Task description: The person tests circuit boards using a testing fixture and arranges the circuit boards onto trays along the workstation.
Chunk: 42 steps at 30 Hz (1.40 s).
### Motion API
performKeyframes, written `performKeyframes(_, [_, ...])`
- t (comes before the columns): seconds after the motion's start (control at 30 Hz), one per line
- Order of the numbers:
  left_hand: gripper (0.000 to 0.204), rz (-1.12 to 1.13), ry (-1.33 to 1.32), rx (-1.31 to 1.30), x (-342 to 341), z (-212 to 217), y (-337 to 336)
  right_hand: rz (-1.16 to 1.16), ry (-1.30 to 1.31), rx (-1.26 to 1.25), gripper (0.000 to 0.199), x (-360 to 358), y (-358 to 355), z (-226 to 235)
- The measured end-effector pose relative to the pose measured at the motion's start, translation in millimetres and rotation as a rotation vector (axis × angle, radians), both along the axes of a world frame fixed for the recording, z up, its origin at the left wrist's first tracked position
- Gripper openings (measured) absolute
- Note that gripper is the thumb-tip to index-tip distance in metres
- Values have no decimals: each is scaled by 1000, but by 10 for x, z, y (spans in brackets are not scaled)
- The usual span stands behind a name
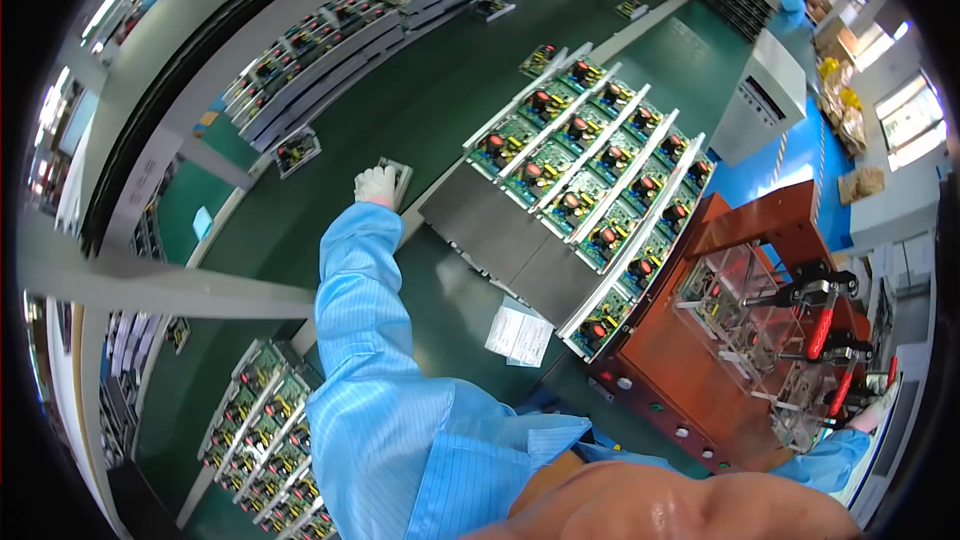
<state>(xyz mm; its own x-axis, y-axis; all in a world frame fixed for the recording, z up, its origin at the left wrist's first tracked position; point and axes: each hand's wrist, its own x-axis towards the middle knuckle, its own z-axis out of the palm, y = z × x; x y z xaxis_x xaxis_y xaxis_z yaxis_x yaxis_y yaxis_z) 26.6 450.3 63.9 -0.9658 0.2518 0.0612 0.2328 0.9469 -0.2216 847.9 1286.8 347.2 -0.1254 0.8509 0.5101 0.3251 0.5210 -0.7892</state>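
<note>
My left hand (376, 186), in a white glove, is stretched out over the green conveyor. Its fingers are closed on the edge of a circuit board (401, 178) with a pale frame, partly covered by the hand. Far to the right, my right hand (876, 410) is closed at a red clamp handle (892, 372), whose tip shows above it; the fingers are small and partly hidden. Beside that hand stands a reddish-brown test fixture (650, 380) with clear plastic plates (735, 315) and black toggle clamps with red handles (822, 333).
Rows of circuit boards (575, 202) between white strips lie on a dark grey tray (505, 225). A paper slip (519, 334) lies before it. More boards (262, 430) stand lower left, and stacked trays (330, 65) line the far side. A grey post (200, 290) crosses the left.
</note>
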Motion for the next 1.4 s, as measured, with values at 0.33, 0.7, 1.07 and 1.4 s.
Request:
performKeyframes(0.33, [45, 494, -228, 348, 1854, 332, -416, 15, 92, 20, 40, -1372, -685, 309])
performKeyframes(0.7, [48, -77, -346, -22, 2266, 413, -174, 147, 53, 97, 39, -1363, -600, 199])
performKeyframes(1.07, [36, -147, -717, -299, 2011, 244, -2, 46, 128, -120, 39, -1692, -1103, 374])
performKeyframes(1.4, [34, -101, -754, -263, 2024, 186, -39, 81, 154, -50, 38, -1633, -948, 314])
